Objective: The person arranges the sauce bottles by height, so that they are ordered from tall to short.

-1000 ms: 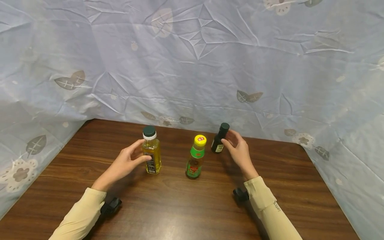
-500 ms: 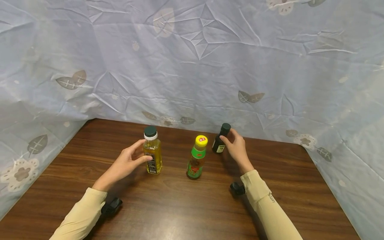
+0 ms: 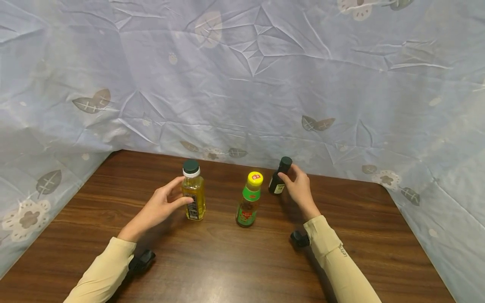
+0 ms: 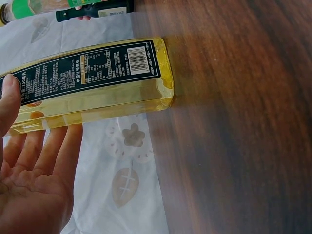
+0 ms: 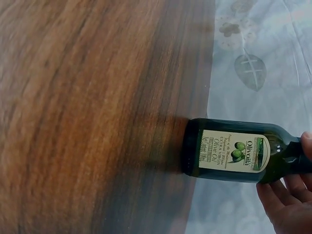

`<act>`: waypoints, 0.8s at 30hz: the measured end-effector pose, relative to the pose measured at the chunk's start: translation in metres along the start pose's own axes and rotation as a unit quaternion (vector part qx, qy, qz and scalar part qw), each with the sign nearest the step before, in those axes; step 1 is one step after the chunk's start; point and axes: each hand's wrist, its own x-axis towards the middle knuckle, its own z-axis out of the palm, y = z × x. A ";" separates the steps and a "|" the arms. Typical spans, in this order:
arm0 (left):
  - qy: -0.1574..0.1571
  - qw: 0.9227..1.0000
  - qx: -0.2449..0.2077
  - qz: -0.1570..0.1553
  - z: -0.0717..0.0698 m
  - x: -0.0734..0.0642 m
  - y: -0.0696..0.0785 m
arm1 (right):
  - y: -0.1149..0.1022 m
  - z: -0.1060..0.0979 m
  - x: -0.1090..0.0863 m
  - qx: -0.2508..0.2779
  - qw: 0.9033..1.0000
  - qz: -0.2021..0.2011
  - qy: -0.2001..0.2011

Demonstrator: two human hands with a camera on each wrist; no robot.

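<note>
My left hand grips a clear, square-sided bottle of yellow oil with a dark green cap. Its thumb lies on the black label side and the fingers are on another side. To the right, my right hand pinches the neck of a small dark olive oil bottle with a cream label. Both bottles stand upright on the table, the olive oil one farther back. Between them is a sauce bottle with a yellow cap and green labels, touched by neither hand.
The brown wood-grain table spreads under everything. A pale patterned cloth hangs behind it and along both sides. Black wrist cameras sit under the cuffs.
My right hand has shifted slightly left, and its thumb has moved onto the olive oil bottle's neck. The left hand and the bottles look the same, apart from a slight view shift.
</note>
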 end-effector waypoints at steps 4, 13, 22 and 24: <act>0.000 1.000 -0.003 0.003 0.000 0.000 -0.001 | 0.002 0.000 -0.001 -0.002 1.000 -0.002 0.004; 0.000 1.000 -0.008 0.004 0.001 0.000 -0.002 | 0.006 0.000 -0.005 0.002 0.999 -0.026 0.020; 0.001 1.000 -0.004 0.004 0.000 0.000 -0.002 | 0.003 -0.007 -0.012 0.008 0.999 -0.042 0.019; 0.000 1.000 -0.004 0.004 0.000 0.000 -0.002 | 0.002 -0.009 -0.015 0.014 0.999 -0.043 0.016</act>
